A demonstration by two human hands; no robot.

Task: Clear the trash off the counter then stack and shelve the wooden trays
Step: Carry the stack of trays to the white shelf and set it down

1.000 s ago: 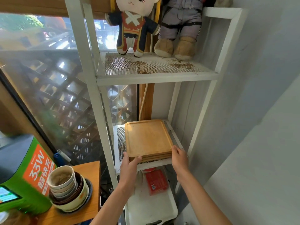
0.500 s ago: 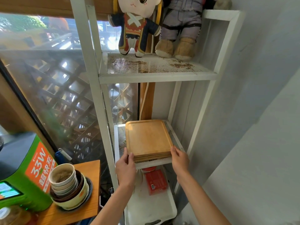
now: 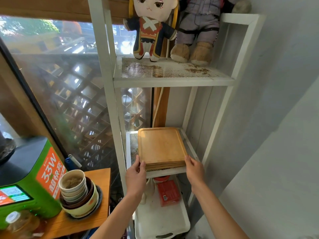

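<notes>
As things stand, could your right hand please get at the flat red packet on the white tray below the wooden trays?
Probably yes: the right hand rests at the tray stack's front corner, and the red packet lies in open space just beneath.

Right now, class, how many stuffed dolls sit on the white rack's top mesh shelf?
2: a blue-coated plush doll on the left, a grey-suited plush doll beside it on the right.

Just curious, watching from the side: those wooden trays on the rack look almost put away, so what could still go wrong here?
The stack of wooden trays sits near the front lip of the mesh shelf; let go carelessly, it might slide off. The left hand and right hand touch only the near corners, so the layers could shift apart. The stacked bowls sit close to the left elbow.
</notes>
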